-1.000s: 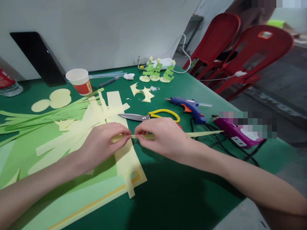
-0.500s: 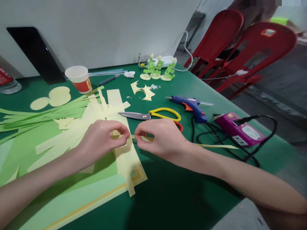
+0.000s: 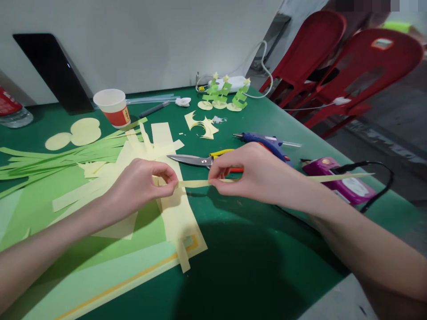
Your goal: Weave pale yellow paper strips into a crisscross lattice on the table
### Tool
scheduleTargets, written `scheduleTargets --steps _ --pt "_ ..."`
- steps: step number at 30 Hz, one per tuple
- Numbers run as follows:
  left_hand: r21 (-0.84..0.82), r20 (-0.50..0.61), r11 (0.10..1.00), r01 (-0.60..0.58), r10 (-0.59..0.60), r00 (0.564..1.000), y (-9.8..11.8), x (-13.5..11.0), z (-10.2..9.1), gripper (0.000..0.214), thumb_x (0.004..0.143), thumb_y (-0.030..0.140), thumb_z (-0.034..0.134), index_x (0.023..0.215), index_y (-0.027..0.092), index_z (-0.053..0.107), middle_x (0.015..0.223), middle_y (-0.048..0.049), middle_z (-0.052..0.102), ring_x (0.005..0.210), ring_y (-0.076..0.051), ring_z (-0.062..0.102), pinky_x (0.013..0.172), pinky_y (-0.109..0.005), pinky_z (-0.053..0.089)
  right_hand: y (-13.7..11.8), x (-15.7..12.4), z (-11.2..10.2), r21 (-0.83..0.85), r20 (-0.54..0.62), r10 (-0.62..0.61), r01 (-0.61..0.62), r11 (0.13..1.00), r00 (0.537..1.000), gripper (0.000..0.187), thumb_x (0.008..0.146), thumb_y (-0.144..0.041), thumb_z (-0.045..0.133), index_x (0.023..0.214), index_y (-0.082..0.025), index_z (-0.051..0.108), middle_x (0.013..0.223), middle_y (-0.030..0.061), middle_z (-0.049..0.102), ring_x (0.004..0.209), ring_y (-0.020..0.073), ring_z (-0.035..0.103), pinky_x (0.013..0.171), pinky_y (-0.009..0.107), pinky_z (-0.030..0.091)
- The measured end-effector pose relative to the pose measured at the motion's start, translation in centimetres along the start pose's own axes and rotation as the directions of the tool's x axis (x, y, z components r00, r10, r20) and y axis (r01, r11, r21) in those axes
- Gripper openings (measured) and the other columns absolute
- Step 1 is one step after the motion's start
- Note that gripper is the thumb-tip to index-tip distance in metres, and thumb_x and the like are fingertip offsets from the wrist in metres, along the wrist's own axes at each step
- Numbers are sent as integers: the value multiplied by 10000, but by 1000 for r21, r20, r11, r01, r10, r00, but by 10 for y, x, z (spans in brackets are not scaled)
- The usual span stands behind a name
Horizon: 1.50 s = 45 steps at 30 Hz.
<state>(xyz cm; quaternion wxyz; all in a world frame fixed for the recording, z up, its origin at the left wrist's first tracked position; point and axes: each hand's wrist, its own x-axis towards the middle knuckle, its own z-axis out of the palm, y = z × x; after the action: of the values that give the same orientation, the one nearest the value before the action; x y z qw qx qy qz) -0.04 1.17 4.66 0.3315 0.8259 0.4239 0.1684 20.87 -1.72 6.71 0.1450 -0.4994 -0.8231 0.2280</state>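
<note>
A narrow pale yellow paper strip (image 3: 193,183) is stretched between my two hands, its far end sticking out to the right past my right wrist. My left hand (image 3: 147,180) pinches the strip over the yellow paper pieces. Thumb and fingertips of my right hand (image 3: 248,171) pinch it farther right, above the green tabletop. Scissors (image 3: 193,160) with yellow and red handles lie just behind, partly hidden by my right hand. Beneath my left hand are cut yellow paper pieces (image 3: 167,133) and green sheets (image 3: 76,249).
Green strips (image 3: 66,160) and yellow paper discs (image 3: 86,132) lie left, near a paper cup (image 3: 111,109) and a leaning black phone (image 3: 53,73). Small paper plants (image 3: 220,95) stand at the back. A blue glue gun (image 3: 263,140) and purple power socket (image 3: 336,175) sit right.
My right hand has moved right and slightly up, sliding away from my left hand, so more strip shows between them. It now covers most of the scissor handles. My left hand stays nearly still.
</note>
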Motion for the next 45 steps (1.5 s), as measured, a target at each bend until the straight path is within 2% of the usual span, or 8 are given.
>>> scheduleTargets --steps 7,11,14,18,24,28,35,45 --pt "59 64 996 72 -76 995 -13 5 -4 115 715 227 549 679 183 650 718 15 689 677 -138 628 621 -224 472 4 1 -10 -32 59 11 -9 999 998 112 640 -113 528 566 -170 590 526 -42 582 448 56 440 436 194 310" --pt "268 23 959 88 -98 995 -22 8 -7 161 739 294 540 694 177 642 743 -14 685 674 -177 611 544 -259 445 5 1 -8 -49 125 35 -29 998 992 105 622 -107 520 551 -171 561 541 -42 571 506 71 479 488 198 343" --pt "263 -46 964 37 -26 999 -18 6 -4 227 804 334 494 800 175 656 838 -25 694 726 -178 615 581 -265 454 1 0 -2 -58 137 52 -44 997 989 105 636 -111 512 565 -169 563 552 -39 567 524 75 475 524 209 350" --pt "56 14 991 -118 117 993 -3 -4 9 241 840 311 491 980 190 645 918 -4 707 776 -136 639 643 -216 468 -4 0 13 -65 106 19 -13 998 994 138 697 -139 486 654 -178 612 618 -30 606 577 83 489 567 221 343" --pt "103 19 958 -267 266 964 0 -15 24 175 835 207 519 800 157 683 664 20 697 532 -84 594 515 -187 411 -7 1 28 -92 88 28 -20 996 996 174 745 -224 476 715 -186 643 677 -7 649 621 105 532 565 228 315" --pt "56 41 979 -196 194 980 1 -16 22 172 827 197 513 813 155 679 672 15 692 526 -82 584 509 -181 420 -9 1 32 -126 39 -6 11 992 999 217 759 -220 451 692 -180 654 649 12 648 599 105 518 543 231 281" --pt "-35 75 999 3 0 997 7 -12 15 144 738 175 548 722 171 691 633 16 695 548 -116 611 532 -202 476 -12 -1 34 -187 -45 -52 43 981 998 174 648 -157 450 541 -165 587 522 -9 581 508 85 424 515 236 254" --pt "-64 50 980 187 -184 982 -4 1 -3 107 692 239 585 682 190 680 659 13 711 599 -137 653 541 -207 500 -7 -6 6 -173 -35 -11 5 985 999 159 660 -142 468 536 -161 565 525 -10 556 502 88 443 510 242 281"
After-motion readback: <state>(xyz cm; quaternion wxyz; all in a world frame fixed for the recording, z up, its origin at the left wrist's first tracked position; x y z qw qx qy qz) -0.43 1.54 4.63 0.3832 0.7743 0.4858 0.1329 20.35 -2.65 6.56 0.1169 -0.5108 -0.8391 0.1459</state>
